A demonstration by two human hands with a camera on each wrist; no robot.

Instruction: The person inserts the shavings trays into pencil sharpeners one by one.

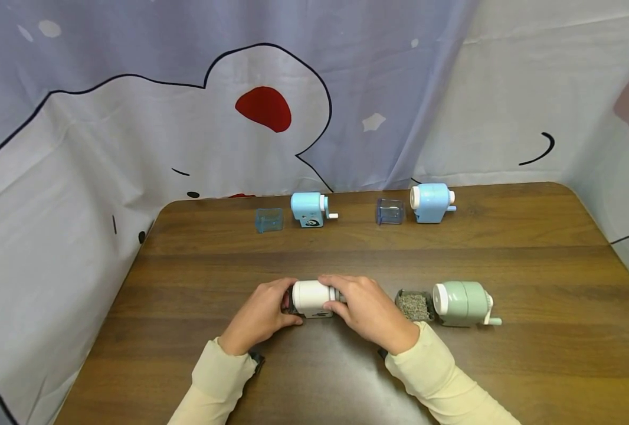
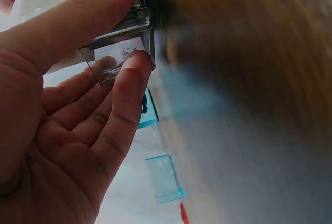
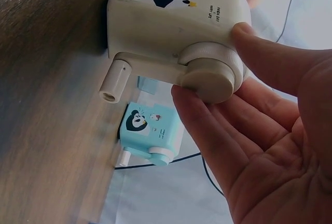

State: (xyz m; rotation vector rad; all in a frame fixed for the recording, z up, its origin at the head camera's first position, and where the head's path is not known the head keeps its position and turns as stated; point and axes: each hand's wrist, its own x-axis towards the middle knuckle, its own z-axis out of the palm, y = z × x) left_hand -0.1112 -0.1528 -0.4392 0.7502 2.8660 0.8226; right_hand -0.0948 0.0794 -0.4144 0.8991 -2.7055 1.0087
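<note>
A white crank pencil sharpener (image 1: 310, 295) with a panda print stands on the table between both hands. My left hand (image 1: 257, 316) pinches the clear shavings drawer (image 2: 148, 32) at its left end, thumb on one side and fingertips on the other. At the crank end, my right hand (image 1: 370, 308) holds the sharpener, with the thumb on the white body (image 3: 171, 22) and fingers behind the round knob (image 3: 210, 81). The crank handle (image 3: 115, 81) points away from the fingers. Part of the drawer is hidden by my left hand.
Right of my hands, a green sharpener (image 1: 464, 302) stands beside a drawer (image 1: 399, 297) full of shavings. At the back are a light blue sharpener (image 1: 307, 206) and a blue one (image 1: 431, 203), each with a clear drawer (image 1: 269, 219) to its left. A printed curtain (image 1: 373, 71) hangs behind the table.
</note>
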